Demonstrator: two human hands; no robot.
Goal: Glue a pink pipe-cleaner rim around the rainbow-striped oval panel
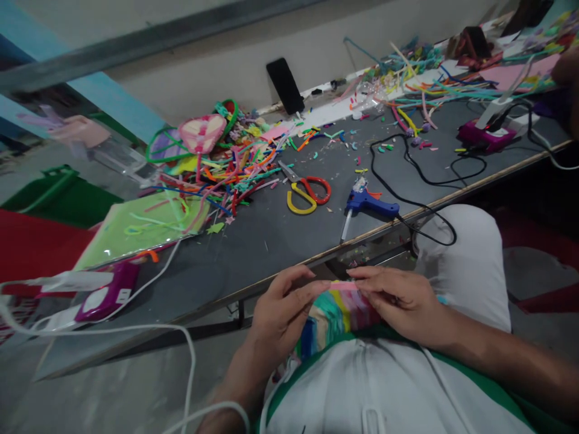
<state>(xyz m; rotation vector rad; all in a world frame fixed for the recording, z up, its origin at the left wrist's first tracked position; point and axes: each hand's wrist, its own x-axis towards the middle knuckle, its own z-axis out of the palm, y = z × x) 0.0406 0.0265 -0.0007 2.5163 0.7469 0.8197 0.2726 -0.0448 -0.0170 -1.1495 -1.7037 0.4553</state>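
Pink strip (344,285), small and thin, is being pinched at both ends in the lower centre of the frame, with the left hand (283,313) and right hand (398,304) closing their fingertips on it above the lap. Being so slight, it is risking a slip. The glue gun (371,204) cord (425,181) is hanging off the table (271,235), where a knee could snag it. A green bin (58,196) is sitting at the left edge, its contents hidden.

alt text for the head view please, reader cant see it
Two bare hands, the left hand and right hand, pinch a thin pink strip between them over the person's lap. Beyond, a long grey table holds a blue glue gun, yellow-and-red-handled scissors and a heap of colourful pipe cleaners.
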